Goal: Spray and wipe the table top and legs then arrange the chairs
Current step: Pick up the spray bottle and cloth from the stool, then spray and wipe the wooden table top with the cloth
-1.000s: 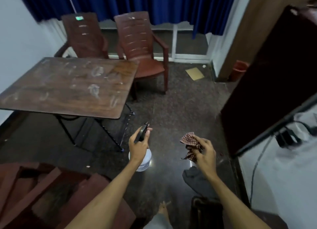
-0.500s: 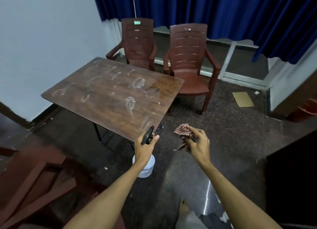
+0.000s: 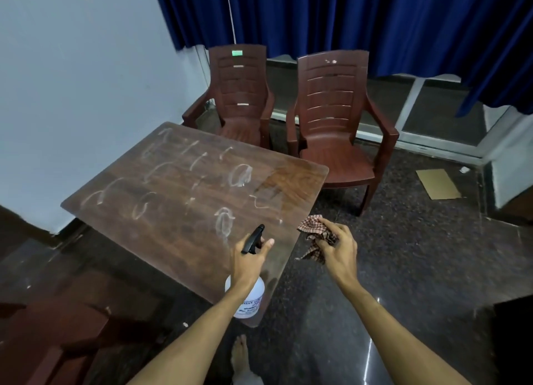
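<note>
Head view. Your left hand (image 3: 248, 265) curls its fingers round the neck of the spray bottle (image 3: 250, 298). The thumb lies beside the black trigger head, whose nozzle points toward 1 o'clock. The bottle's white body hangs below the hand, over the near corner of the table (image 3: 173, 188).

At 3 o'clock of that hand, your right hand (image 3: 337, 246) pinches a bunched checked cloth (image 3: 313, 226) between thumb and curled fingers. It is held just off the table's right edge, above the dark floor (image 3: 403, 269).

The brown table top bears white loops and streaks across most of its surface.

At 12 to 1 o'clock beyond the table, two brown plastic chairs stand side by side facing you: the left chair (image 3: 239, 96) and the right chair (image 3: 334, 119). Whether the left one touches the table cannot be told. A blue curtain (image 3: 346, 18) hangs behind them.
</note>
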Demonstrator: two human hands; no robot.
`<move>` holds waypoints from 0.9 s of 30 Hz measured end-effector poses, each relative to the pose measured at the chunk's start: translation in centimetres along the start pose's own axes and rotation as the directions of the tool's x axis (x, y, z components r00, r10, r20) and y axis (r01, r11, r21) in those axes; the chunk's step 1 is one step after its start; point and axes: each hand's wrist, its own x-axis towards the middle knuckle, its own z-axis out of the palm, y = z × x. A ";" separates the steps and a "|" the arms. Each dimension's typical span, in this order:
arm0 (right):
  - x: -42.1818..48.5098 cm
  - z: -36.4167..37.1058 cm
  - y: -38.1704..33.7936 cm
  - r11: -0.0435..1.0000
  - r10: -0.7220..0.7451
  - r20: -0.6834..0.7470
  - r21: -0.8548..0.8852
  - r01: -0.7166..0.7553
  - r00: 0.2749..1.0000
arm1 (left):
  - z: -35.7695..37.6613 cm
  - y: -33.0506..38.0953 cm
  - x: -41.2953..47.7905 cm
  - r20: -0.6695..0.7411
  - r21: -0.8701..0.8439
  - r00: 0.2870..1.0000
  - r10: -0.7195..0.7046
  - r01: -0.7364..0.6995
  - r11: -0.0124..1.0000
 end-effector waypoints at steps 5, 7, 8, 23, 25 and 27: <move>3.3 4.6 -0.5 0.996 0.092 -0.126 -0.009 -0.094 0.988 | -0.3 -2.3 7.4 0.068 0.072 0.997 -0.027 0.022 0.997; 4.4 6.4 -0.9 0.988 0.144 -0.187 -0.027 -0.151 0.972 | -0.7 -2.9 9.9 0.121 0.078 0.992 -0.022 0.013 0.997; 4.7 7.4 -1.3 0.984 0.162 -0.207 -0.044 -0.174 0.965 | -1.2 -3.1 11.0 0.148 0.083 0.989 -0.024 0.012 0.996; 8.6 17.9 -2.5 0.942 0.263 -0.288 -0.129 -0.309 0.921 | -9.5 -5.0 20.9 0.078 0.275 0.993 -0.088 0.064 0.959; 8.4 20.0 -2.5 0.937 0.262 -0.231 -0.173 -0.304 0.937 | -10.5 -5.6 21.9 0.072 0.298 0.994 -0.087 0.062 0.952; 7.9 22.2 -2.0 0.939 0.212 -0.119 -0.251 -0.236 0.970 | -11.3 -5.6 22.8 0.057 0.306 0.995 -0.081 0.060 0.950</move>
